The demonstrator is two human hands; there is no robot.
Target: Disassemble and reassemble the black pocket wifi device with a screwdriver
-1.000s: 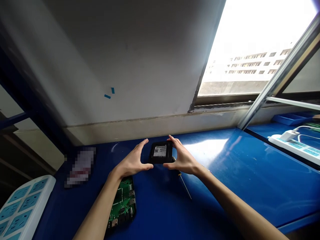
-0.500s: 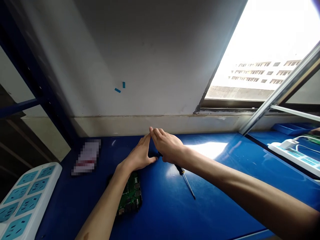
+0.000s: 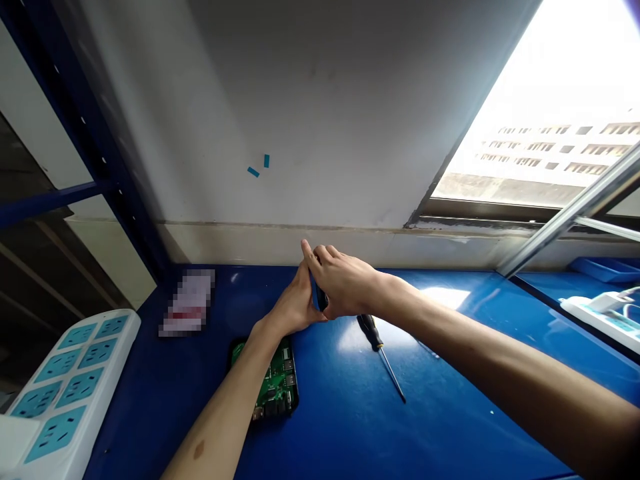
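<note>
My left hand (image 3: 293, 307) and my right hand (image 3: 343, 283) press together around a small black box (image 3: 317, 299) above the blue table (image 3: 450, 373); only a thin dark edge of it shows between the palms. The right hand lies over the top, fingers wrapped toward the left hand's fingertips. A screwdriver (image 3: 381, 350) with a black handle lies on the table just right of the hands. A green circuit board (image 3: 277, 383) in a black tray sits under my left forearm.
A white power strip with teal sockets (image 3: 65, 387) lies at the left edge. A blurred white card (image 3: 189, 301) rests near the wall. Another power strip (image 3: 607, 317) and a blue tray (image 3: 607, 269) sit far right, beyond a metal bar. A blue rack post (image 3: 100, 153) stands left.
A second ago both hands held the black box flat with its label up. The right hand has since swung over it, and the box now stands on edge, hidden between my closed hands.
</note>
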